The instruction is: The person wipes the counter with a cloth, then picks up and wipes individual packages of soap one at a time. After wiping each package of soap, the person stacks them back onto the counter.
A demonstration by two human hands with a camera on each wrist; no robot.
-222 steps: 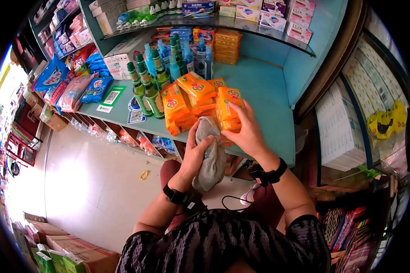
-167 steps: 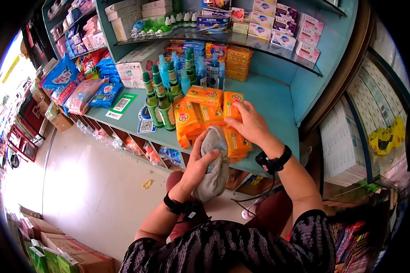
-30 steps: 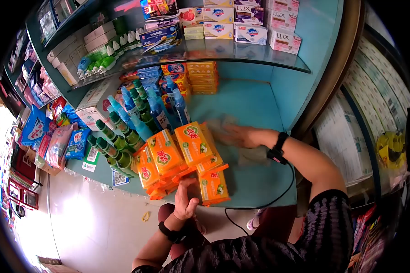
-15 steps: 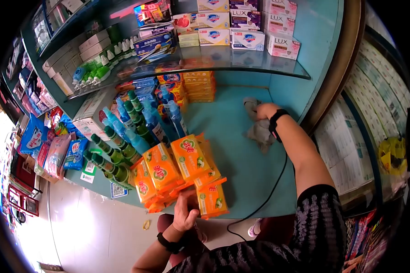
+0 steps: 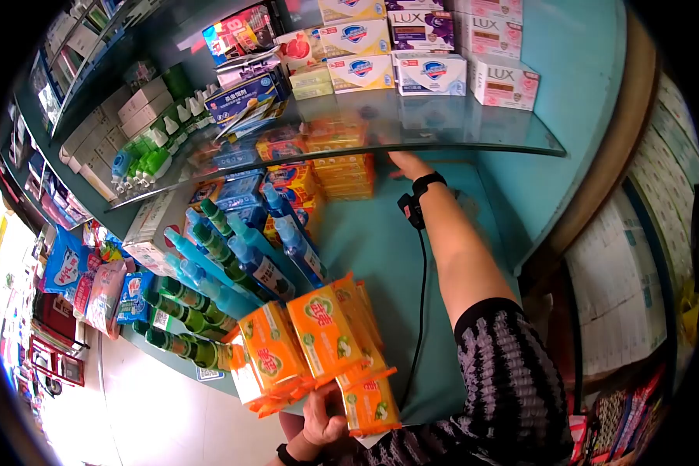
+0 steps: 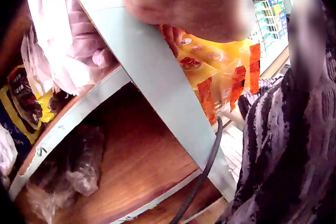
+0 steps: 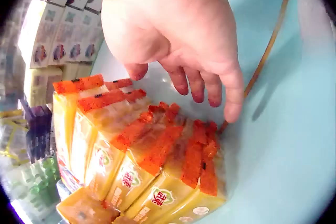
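Note:
My right hand (image 5: 408,165) reaches to the back of the counter under the glass shelf. In the right wrist view its fingers (image 7: 197,90) hang loose and hold nothing, just beside the stacked yellow-orange soap packs (image 7: 157,176). That stack (image 5: 346,177) stands against the back wall. At the counter's front edge my left hand (image 5: 324,419) rests loosely against the pile of orange soap packs (image 5: 326,326), its fingertips partly hidden by them. The left wrist view shows its fingers (image 6: 170,37) touching the wrappers. A blurred greyish patch shows behind my right forearm.
Green-capped bottles (image 5: 186,311) and blue spray bottles (image 5: 299,248) stand close left of the front packs. Overhead, the glass shelf (image 5: 474,136) carries soap boxes (image 5: 431,74). A black cable (image 5: 419,326) hangs from the right wrist across the blue-green counter (image 5: 458,311).
My right hand has left the grey cloth it wiped with at the right, and moved left to the rear packs. Earlier, the left hand held that cloth; it now stays at the front packs.

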